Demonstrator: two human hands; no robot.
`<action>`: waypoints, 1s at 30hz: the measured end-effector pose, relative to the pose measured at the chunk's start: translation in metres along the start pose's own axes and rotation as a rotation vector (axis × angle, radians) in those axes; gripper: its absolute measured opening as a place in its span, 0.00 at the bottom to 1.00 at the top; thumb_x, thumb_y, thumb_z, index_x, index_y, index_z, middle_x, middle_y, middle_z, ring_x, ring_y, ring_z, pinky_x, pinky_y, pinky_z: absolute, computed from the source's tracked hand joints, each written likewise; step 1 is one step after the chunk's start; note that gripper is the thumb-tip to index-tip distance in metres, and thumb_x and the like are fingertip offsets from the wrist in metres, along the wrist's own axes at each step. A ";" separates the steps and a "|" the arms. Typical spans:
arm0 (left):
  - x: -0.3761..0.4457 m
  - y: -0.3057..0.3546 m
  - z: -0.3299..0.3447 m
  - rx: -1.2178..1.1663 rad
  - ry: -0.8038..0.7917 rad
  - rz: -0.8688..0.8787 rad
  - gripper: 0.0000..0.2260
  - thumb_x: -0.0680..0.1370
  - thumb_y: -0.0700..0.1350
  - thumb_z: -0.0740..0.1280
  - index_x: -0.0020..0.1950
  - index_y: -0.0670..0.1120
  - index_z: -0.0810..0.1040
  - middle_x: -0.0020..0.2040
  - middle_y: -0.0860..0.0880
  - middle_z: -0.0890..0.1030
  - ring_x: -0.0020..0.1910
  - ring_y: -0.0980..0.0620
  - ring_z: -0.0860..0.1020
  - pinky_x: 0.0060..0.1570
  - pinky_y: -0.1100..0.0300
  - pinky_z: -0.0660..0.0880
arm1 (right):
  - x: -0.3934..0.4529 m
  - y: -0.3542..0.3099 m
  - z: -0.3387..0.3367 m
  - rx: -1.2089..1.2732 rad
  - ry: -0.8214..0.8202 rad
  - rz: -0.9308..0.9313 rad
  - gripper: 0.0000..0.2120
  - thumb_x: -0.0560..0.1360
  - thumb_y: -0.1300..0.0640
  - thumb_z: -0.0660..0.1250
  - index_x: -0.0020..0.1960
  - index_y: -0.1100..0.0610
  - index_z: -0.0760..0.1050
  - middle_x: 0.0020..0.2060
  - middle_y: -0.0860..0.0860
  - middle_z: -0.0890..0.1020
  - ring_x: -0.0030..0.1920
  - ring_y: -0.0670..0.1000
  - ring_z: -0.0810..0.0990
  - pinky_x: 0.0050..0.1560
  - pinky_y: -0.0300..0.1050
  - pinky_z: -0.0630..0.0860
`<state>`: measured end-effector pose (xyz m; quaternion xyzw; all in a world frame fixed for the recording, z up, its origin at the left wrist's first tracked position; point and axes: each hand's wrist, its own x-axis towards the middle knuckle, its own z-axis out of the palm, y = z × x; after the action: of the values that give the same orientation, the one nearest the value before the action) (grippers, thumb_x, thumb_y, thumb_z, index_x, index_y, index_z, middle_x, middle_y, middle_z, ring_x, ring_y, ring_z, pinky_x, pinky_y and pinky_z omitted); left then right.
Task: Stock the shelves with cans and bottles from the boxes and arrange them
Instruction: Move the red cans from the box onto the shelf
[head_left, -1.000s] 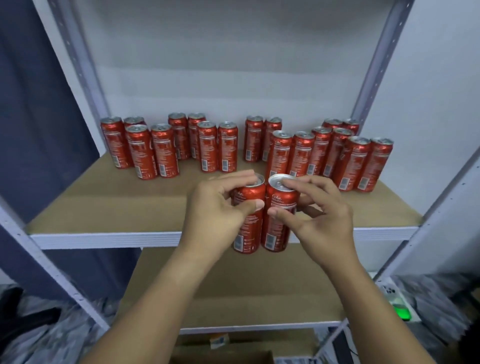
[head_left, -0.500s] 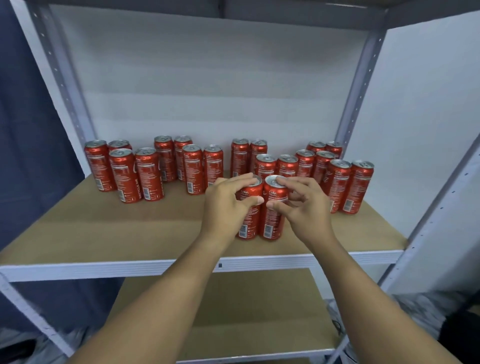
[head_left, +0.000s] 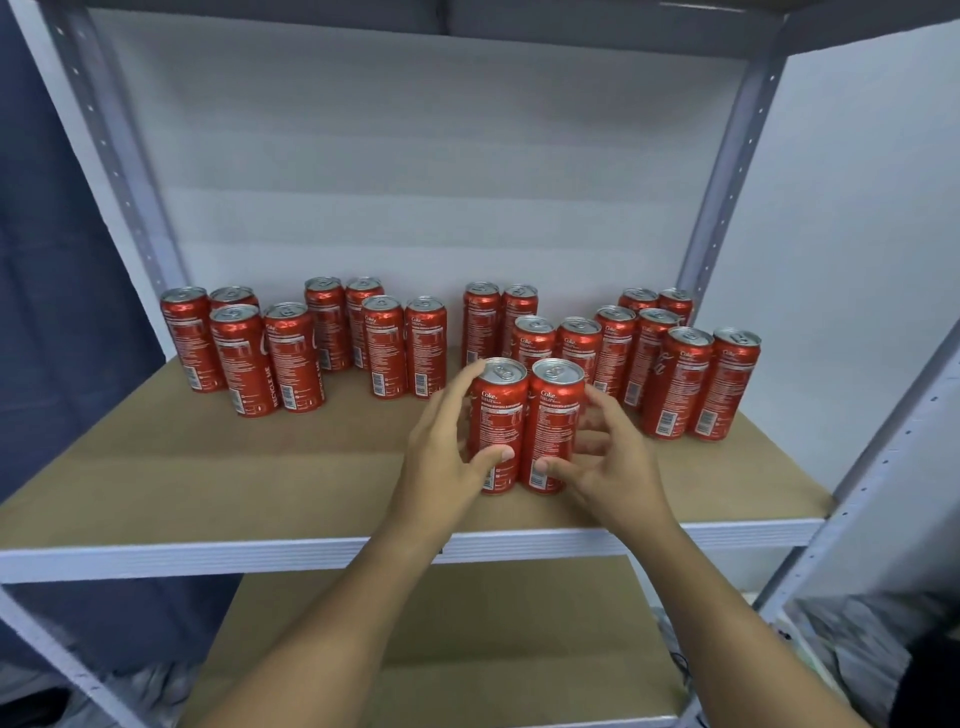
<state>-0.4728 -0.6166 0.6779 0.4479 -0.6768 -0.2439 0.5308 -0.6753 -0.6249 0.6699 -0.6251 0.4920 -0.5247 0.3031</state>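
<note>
- Two red cans are stood upright side by side, touching, on the shelf (head_left: 218, 483), near the middle of its front half and well back from the front edge.
- The left can (head_left: 496, 423) is held by the left hand (head_left: 447, 467): the thumb is pressed on the front of the can low down, and the fingers are curled round its left side up to the rim.
- The right can (head_left: 553, 426) is touched by the right hand (head_left: 613, 467): the thumb tip is laid on the lower front, while the fingers are spread and loosely bent beside the can's right side. Whether those fingers reach the can cannot be told.
- Behind the pair, more red cans are stood along the back edge of the shelf in two-by-two clusters.
- A cluster of four (head_left: 244, 348) is placed toward the back left corner.
- A second cluster of four (head_left: 379, 338) is set just right of it, with a gap between.
- Four cans (head_left: 524, 327) are stood directly behind the held pair, the front two partly hidden.
- Six cans (head_left: 675, 364) are lined in a slanted double row near the back right corner, beside the right upright (head_left: 727, 182).
- A lower shelf (head_left: 467, 639) is seen beneath, between the forearms.
</note>
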 end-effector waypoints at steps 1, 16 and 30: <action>0.003 -0.002 0.000 0.005 -0.004 -0.003 0.39 0.74 0.40 0.78 0.77 0.63 0.64 0.72 0.59 0.71 0.71 0.58 0.72 0.66 0.48 0.78 | 0.002 0.001 0.000 -0.018 -0.002 0.000 0.44 0.63 0.66 0.83 0.75 0.53 0.68 0.52 0.47 0.81 0.47 0.39 0.83 0.44 0.32 0.79; 0.038 -0.033 0.007 -0.006 -0.063 -0.031 0.44 0.75 0.36 0.76 0.80 0.66 0.57 0.71 0.75 0.66 0.72 0.66 0.70 0.71 0.45 0.73 | 0.028 0.004 0.013 -0.152 0.022 0.026 0.42 0.68 0.62 0.80 0.77 0.50 0.66 0.61 0.46 0.81 0.58 0.44 0.82 0.63 0.42 0.77; -0.125 -0.044 0.010 0.292 0.048 0.135 0.08 0.78 0.40 0.73 0.56 0.45 0.81 0.48 0.54 0.80 0.44 0.65 0.75 0.48 0.74 0.71 | -0.128 0.028 0.060 -0.449 0.196 -0.176 0.09 0.75 0.62 0.73 0.53 0.57 0.76 0.41 0.46 0.74 0.40 0.39 0.69 0.46 0.22 0.64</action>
<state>-0.4621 -0.5309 0.5769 0.4794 -0.7209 -0.0960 0.4912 -0.6221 -0.5227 0.5826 -0.6633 0.5670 -0.4846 0.0608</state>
